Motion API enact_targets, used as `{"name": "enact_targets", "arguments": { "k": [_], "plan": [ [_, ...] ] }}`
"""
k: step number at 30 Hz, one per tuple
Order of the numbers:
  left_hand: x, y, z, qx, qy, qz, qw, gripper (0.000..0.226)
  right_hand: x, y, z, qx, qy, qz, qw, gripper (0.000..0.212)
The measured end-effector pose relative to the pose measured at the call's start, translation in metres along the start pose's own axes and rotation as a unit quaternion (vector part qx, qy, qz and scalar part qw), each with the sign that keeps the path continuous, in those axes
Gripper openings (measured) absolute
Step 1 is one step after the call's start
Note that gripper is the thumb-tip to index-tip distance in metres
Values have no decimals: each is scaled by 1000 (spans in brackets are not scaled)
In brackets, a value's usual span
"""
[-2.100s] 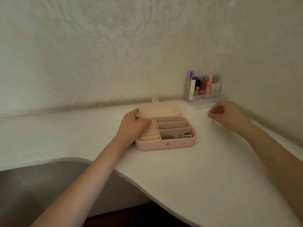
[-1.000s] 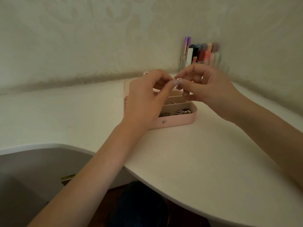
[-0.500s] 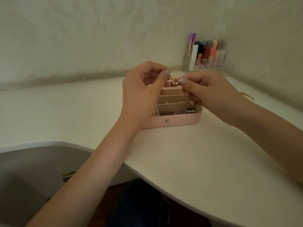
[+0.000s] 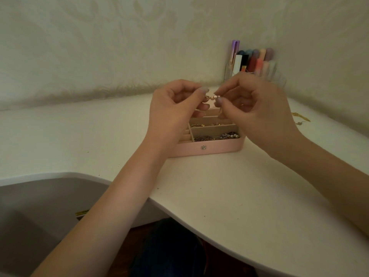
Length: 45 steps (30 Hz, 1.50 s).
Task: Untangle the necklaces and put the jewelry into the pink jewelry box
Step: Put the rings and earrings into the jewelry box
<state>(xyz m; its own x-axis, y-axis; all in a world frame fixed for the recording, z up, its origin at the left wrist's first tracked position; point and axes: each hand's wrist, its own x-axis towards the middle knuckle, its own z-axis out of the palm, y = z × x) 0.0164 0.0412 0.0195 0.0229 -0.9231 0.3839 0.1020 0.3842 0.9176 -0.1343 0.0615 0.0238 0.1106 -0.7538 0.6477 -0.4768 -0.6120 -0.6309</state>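
Pearl jewelry (image 4: 213, 97) between both hands' pinches

Broad bare surface (image 4: 229, 196) lies open at 6 o'clock of the pink jewelry box (image 4: 209, 147) and out to 9 o'clock. At 1 o'clock the clear organizer of tubes (image 4: 253, 62) blocks the corner; a gold chain (image 4: 300, 117) lies at 3 o'clock.

A clear plastic organizer (image 4: 279, 77) of coloured lipstick tubes (image 4: 257, 62) stands in the far corner of the white curved tabletop (image 4: 229, 192), against pale patterned wallpaper (image 4: 119, 41).
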Motion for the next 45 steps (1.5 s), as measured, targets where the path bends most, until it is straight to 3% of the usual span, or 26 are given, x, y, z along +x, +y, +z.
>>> {"name": "enact_targets", "arguments": {
  "k": [5, 9, 16, 27, 33, 45],
  "plan": [
    [2, 0, -2, -16, -6, -17, 1000, 5, 1, 4, -1, -104, -7, -121, 987, 7],
    [2, 0, -4, -22, -21, -26, 999, 3, 3, 7, -2, -154, -9, -165, 974, 8],
    [1, 1, -8, -18, -65, -33, 997, 9, 0, 3, 1, -96, -3, -111, 989, 18],
    [1, -1, -6, -24, -30, -3, 999, 6, 1, 10, 3, -110, -27, -70, 991, 21],
    [1, -1, -5, -26, -39, 2, 999, 7, 0, 4, 4, -40, -1, -41, 998, 15],
    [1, -2, -6, -22, -56, -12, 998, 7, 3, 14, 5, -95, 9, -159, 983, 17]
  ]
}}
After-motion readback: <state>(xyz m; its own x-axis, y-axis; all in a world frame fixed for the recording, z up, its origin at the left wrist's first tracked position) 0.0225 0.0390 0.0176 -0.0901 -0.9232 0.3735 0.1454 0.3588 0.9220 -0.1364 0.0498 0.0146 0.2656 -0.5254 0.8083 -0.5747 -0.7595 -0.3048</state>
